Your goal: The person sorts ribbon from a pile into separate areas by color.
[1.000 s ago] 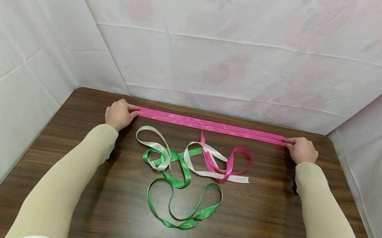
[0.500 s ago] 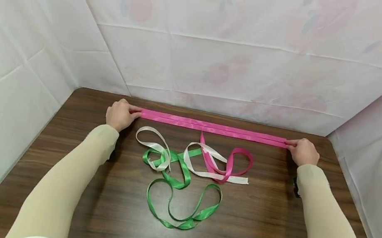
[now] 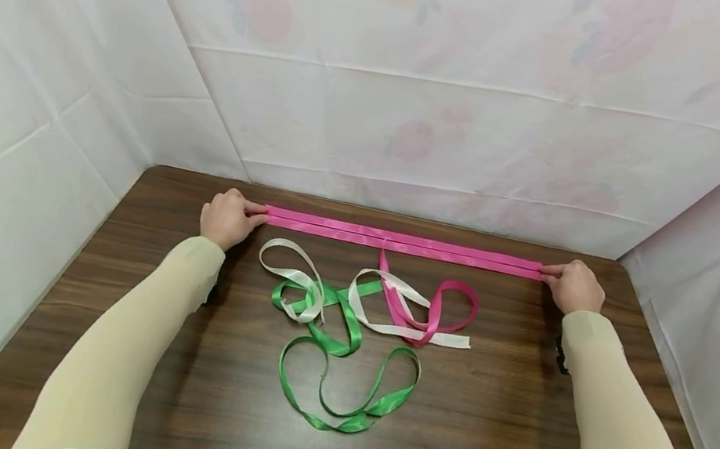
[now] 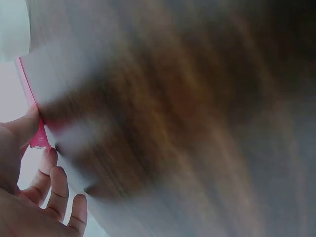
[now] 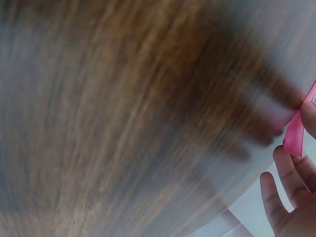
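Pink ribbon (image 3: pixel 399 246), barely budged since earlier, straight, two-banded, pinched at ends by left hand (image 3: pixel 228 220) and right hand (image 3: pixel 576 287).

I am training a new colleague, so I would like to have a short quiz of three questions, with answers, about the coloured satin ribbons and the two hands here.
1. Multiple choice. What do the left hand and the right hand pinch at opposite ends?
A) Twisted green satin ribbon
B) Straight pink satin bands, side by side
C) Curled white satin ribbon

2. True or false. In the head view, the heart-like green satin ribbon appears above the straight pink satin bands.

3. Fill in. The curled white satin ribbon nearest the left hand crosses a loose ____ ribbon.

Key: 1. B. 2. False; it appears below them. 3. Green.
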A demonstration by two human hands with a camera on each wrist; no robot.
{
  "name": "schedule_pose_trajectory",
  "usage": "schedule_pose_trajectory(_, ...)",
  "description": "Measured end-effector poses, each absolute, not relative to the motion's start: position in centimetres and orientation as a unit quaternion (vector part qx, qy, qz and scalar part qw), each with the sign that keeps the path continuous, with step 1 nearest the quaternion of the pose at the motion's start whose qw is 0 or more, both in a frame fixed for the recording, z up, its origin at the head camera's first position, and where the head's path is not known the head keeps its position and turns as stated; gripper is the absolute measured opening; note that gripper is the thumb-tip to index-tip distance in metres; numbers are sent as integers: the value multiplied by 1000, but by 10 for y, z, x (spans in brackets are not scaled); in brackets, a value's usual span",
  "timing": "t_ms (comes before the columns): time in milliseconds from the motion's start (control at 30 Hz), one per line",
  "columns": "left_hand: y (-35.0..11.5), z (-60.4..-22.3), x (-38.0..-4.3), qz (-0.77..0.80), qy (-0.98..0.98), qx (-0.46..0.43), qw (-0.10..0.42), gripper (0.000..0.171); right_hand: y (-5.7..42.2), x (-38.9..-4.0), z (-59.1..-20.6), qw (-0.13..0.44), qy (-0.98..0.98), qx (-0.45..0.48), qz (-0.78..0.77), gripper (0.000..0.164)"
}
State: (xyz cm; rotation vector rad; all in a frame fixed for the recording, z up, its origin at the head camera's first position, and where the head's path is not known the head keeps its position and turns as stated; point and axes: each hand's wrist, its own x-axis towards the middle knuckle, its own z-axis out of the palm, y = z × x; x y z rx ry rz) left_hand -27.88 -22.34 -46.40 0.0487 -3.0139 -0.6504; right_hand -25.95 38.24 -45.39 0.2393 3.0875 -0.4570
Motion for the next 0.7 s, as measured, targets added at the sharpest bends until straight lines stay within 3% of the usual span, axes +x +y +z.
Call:
schedule_pose_trajectory(300,-227,-467,-281,-206,-978,6,32,36,384,-259,-455,-1,988,63,-140,29)
schedule_pose_trajectory(700,-230,-448,-287,-224,-971,4,86,27,381,-259,-430,-55,991,23,-118,27)
